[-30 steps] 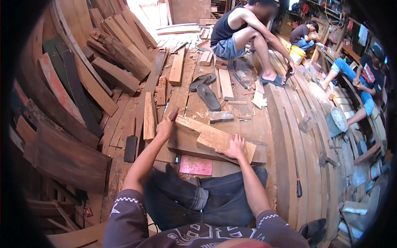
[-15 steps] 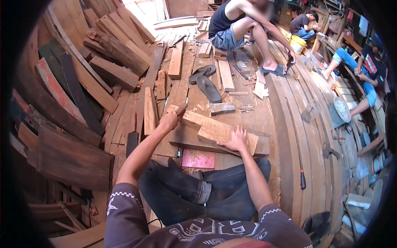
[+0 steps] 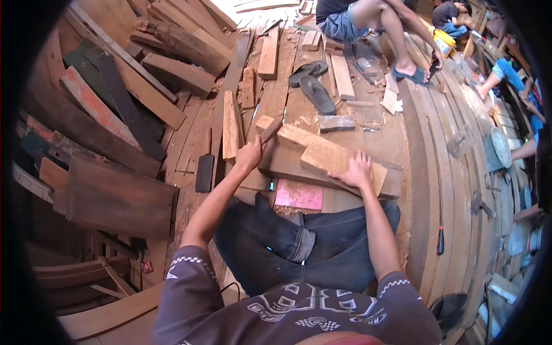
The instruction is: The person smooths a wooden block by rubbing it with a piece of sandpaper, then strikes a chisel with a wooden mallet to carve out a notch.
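Observation:
A flat brown hand tool (image 3: 271, 131) is in the grip of my left hand (image 3: 250, 154), its fingers wrapped round the near end. The tool crosses the left end of a pale notched wood piece (image 3: 328, 158). My right hand (image 3: 357, 171) lies on the wider right part of that piece, fingers spread and thumb out to the left. Under the pale piece is a thicker, darker wooden beam (image 3: 293, 171). The tool's lower end is hidden in my left hand, and I cannot make out its exact kind.
A pink board (image 3: 299, 194) lies before my crossed legs. Left are a wide-bladed tool (image 3: 204, 172) and stacked planks (image 3: 123, 221). Beyond lie sandals (image 3: 317, 96), a grey block (image 3: 337, 123) and offcuts. A seated person's foot (image 3: 407, 68) is ahead; a hammer (image 3: 482, 205) lies right.
The whole view has shifted, so the scene sits higher and further right. My left hand and its tool have drawn slightly toward me along the wood. My right hand stays on the pale piece.

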{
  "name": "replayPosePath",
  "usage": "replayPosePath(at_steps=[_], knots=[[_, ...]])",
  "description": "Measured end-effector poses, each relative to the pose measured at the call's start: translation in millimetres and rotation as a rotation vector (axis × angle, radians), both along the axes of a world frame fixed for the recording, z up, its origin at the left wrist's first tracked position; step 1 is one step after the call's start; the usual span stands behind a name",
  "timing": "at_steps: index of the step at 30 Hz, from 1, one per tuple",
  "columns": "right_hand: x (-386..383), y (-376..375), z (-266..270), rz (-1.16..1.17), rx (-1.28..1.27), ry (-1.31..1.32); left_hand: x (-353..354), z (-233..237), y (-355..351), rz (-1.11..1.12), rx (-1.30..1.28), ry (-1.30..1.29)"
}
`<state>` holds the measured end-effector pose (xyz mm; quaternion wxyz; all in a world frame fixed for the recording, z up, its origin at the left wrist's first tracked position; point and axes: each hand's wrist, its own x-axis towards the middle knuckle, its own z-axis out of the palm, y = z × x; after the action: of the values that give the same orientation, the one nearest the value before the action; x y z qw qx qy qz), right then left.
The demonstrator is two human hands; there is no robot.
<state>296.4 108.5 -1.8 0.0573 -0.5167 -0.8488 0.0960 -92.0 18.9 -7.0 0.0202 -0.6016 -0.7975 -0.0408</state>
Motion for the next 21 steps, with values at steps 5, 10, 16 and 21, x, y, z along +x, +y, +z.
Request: replayPosePath(at_steps=[5, 10, 16, 21], knots=[[2.4, 2.1, -4.7, 0.006, 0.017, 0.021, -5.5, -6.4, 18.0, 0.099, 0.133, -0.075], [-0.2, -0.4, 0.1, -0.013, 0.013, -0.013, 17.9, 4.3, 14.1, 0.083, 0.006, -0.062], [1.7, -2.9, 6.4, -0.019, -0.035, 0.007, 17.3, -2.1, 15.5, 0.049, 0.041, -0.119], [0.8, 0.8, 3.6, -0.014, -0.061, 0.015, -2.3, -3.3, 16.9, 0.141, 0.127, -0.139]])
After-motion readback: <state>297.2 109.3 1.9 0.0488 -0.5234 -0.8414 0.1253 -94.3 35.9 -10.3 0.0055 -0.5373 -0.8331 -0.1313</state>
